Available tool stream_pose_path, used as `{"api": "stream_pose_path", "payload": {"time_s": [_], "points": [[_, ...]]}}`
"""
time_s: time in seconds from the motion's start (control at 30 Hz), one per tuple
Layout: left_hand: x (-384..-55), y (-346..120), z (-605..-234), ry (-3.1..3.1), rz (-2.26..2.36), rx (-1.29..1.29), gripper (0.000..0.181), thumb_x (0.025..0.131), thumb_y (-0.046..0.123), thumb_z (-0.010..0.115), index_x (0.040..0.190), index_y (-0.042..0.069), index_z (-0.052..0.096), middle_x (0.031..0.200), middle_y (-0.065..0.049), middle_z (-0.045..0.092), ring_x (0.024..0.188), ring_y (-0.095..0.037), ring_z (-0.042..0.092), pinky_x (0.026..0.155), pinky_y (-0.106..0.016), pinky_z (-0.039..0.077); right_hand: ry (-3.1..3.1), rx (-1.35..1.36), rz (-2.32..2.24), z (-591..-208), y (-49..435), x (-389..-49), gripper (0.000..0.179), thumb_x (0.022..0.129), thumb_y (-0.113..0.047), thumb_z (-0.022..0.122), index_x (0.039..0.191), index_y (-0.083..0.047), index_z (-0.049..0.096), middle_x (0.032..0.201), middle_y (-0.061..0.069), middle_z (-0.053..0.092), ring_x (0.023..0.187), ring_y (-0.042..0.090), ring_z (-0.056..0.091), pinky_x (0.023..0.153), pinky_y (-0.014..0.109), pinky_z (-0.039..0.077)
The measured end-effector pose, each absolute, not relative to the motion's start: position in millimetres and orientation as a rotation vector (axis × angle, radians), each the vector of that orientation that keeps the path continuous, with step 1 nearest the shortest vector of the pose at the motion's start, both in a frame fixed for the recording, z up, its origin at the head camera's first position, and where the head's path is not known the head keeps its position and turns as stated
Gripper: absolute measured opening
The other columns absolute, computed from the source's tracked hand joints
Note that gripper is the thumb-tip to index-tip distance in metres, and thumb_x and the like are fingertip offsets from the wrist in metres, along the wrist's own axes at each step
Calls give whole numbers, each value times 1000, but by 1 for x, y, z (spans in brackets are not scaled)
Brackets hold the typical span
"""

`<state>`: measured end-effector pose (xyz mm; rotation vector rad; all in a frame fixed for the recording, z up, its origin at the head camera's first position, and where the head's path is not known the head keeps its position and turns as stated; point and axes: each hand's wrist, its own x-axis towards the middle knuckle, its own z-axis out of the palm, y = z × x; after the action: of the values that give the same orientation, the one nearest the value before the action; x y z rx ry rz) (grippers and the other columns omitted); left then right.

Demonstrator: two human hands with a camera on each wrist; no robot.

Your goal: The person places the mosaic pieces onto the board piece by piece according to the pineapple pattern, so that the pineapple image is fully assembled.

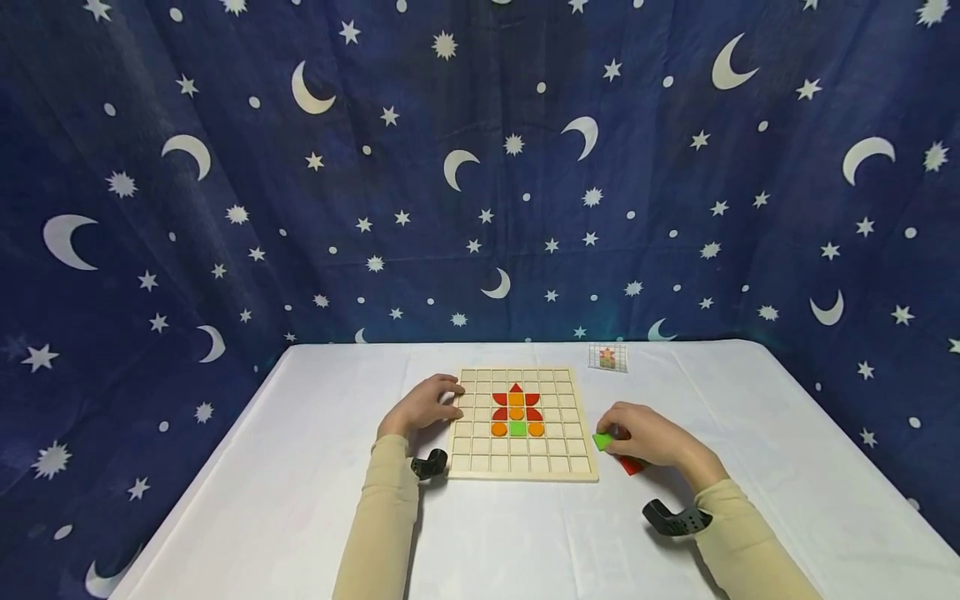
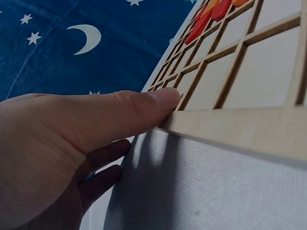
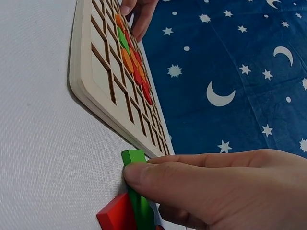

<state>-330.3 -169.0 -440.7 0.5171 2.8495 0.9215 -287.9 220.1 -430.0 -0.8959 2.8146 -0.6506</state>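
A wooden grid board [image 1: 525, 476] lies on the table, with a pattern of flat pieces near its middle. The pattern has a red triangle [image 1: 516, 388] on top, red curved pieces beside an orange square [image 1: 516, 400], and a green square [image 1: 517, 429] between orange circles at the bottom. At the board's left edge rests my left hand [image 1: 424, 406], its thumb [image 2: 160, 99] extended onto the wooden rim. Right of the board, my right hand [image 1: 651, 436] pinches a green block [image 3: 135, 158] between thumb and fingers. A red block [image 3: 116, 214] sits just below it, partly hidden by the hand.
A small card [image 1: 607, 357] with a coloured pattern on a grid lies behind the board to the right. White cloth [image 1: 300, 500] covers the table. A dark blue curtain [image 1: 420, 208] with moons and stars hangs behind. Each wrist carries a black camera mount [image 1: 675, 518].
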Motion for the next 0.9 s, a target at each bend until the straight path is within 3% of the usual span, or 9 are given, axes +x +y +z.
{"api": "stream_pose_path", "payload": {"time_s": [0.9], "points": [[-329, -167, -440, 2861, 908, 504, 41, 85, 16, 77, 123, 5, 67, 141, -15, 49, 134, -34, 42, 113, -46, 33, 2932, -1007, -689, -431, 196, -288, 19, 87, -15, 72, 104, -8, 69, 94, -4, 60, 83, 12, 57, 76, 32, 53]]}}
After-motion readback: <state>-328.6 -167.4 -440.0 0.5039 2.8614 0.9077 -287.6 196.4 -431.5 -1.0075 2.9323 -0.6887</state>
